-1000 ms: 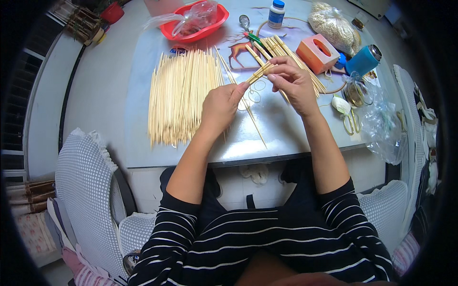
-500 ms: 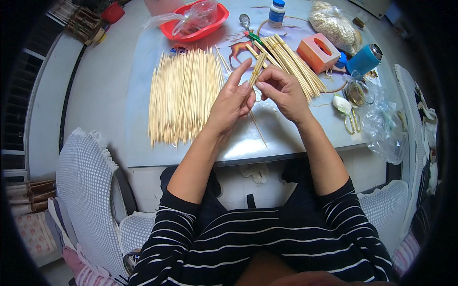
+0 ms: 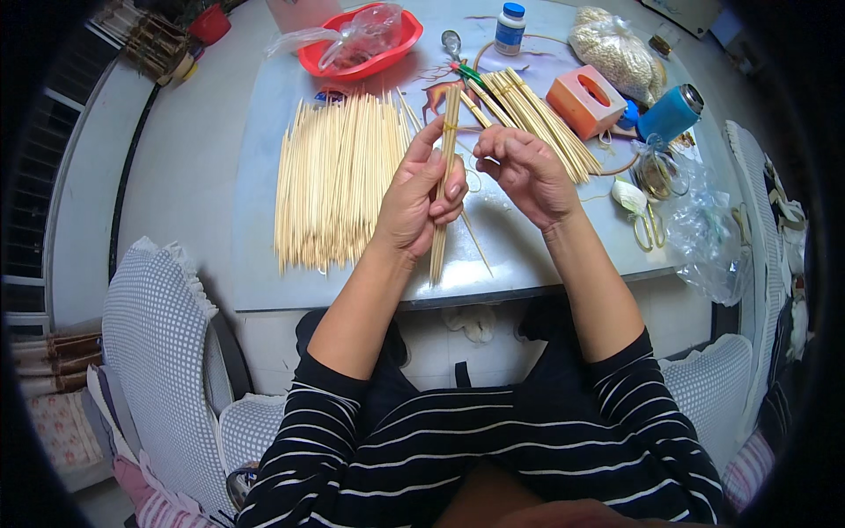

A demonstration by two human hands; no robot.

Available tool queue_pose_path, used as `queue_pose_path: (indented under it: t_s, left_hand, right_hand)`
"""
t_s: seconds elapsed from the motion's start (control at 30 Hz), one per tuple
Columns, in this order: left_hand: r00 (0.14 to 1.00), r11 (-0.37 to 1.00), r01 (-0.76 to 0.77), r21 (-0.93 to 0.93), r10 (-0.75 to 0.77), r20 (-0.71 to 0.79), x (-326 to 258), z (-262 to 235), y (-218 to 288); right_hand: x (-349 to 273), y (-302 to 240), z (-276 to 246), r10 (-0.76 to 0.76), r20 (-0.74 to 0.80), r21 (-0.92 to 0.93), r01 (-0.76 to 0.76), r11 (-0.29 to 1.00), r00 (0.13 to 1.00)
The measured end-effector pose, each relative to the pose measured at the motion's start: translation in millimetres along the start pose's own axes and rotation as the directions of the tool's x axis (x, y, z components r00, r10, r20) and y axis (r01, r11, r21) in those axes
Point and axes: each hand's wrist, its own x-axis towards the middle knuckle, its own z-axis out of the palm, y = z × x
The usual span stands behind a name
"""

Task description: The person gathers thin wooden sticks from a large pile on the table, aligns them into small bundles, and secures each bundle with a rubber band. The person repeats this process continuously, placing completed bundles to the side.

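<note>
My left hand (image 3: pixel 421 195) is wrapped round a small bundle of thin wooden skewers (image 3: pixel 451 106), held upright over the table's front part. A thin yellowish band (image 3: pixel 450 127), which looks like a rubber band, circles the bundle near its top. My right hand (image 3: pixel 531 176) pinches and stretches a strand of that band out to the right; its fingertips partly hide the strand. Left of my hands lies a wide spread of loose skewers (image 3: pixel 334 180). Beyond my right hand, tied bundles of skewers (image 3: pixel 541 119) lie slanted on the table.
At the back stand a red basin (image 3: pixel 387 60) with a plastic bag in it, and a white bottle (image 3: pixel 510 31). To the right are a tissue box (image 3: pixel 585 106), a blue flask (image 3: pixel 669 113), scissors (image 3: pixel 650 227) and clear plastic bags (image 3: pixel 713 242). A chair (image 3: pixel 158 334) is at left.
The skewer bundle has swung from tilted to nearly upright, its lower ends now showing below my left hand. My right hand has drawn away from it, stretching the band.
</note>
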Motion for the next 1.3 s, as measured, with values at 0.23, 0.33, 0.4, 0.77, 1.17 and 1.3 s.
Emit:
queue_pose_path:
  t_s: [0.23,0.33,0.4,0.77,1.17,1.3]
  left_hand:
    - [1.000,0.970,0.029,0.242,-0.030,0.002,-1.9,4.3,-0.7]
    - [0.999,0.885,0.040,0.465,-0.035,-0.019,-1.2,6.8,2.4]
    - [0.999,0.798,0.041,0.601,-0.041,-0.014,-0.1,9.9,6.1]
    - [0.877,0.059,-0.371,0.927,0.349,0.329,5.9,-7.5,8.7]
    - [0.909,-0.124,-0.232,0.965,0.325,0.260,2.9,-11.8,8.8]
    - [0.923,-0.018,-0.258,0.966,0.291,0.252,3.3,-13.0,12.9]
  right_hand:
    - [-2.3,1.7,-10.2,-0.049,-0.056,0.353,0.066,0.933,0.997]
    - [-4.1,-5.3,-12.3,-0.037,-0.056,0.382,0.055,0.923,0.998]
    - [-5.6,-9.0,-16.0,-0.027,-0.054,0.396,0.046,0.917,0.998]
    - [-5.0,-22.0,-13.3,0.014,-0.088,-0.104,-0.023,0.994,0.996]
    - [-1.7,-12.0,-16.7,-0.095,-0.017,-0.539,0.071,0.839,0.995]
    - [-2.3,-14.4,-14.9,-0.047,-0.017,-0.593,0.028,0.805,0.999]
